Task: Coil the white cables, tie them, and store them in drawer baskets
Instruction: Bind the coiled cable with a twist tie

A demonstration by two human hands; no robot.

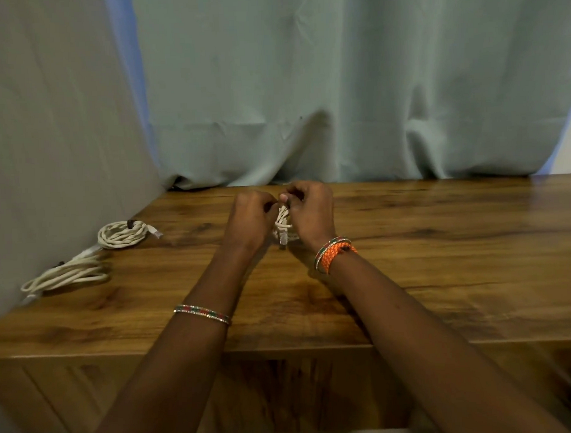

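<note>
Wooden table (441,275) front edge lying nearest, bottom of frame. Going left to right: two coiled cables (85,255) resting far left (one round, one long). Left hand (252,217) at centre, fingers curling, pinching white cable bundle (283,224). Right hand (310,209) gripping same bundle, just above tabletop. Curtain (338,85) hanging behind.

Two coiled cables (94,255) far left

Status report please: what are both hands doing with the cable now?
Left hand and right hand both grip the coiled white cable above the table. Two coiled cables lie far left. Nothing in the way.
</note>
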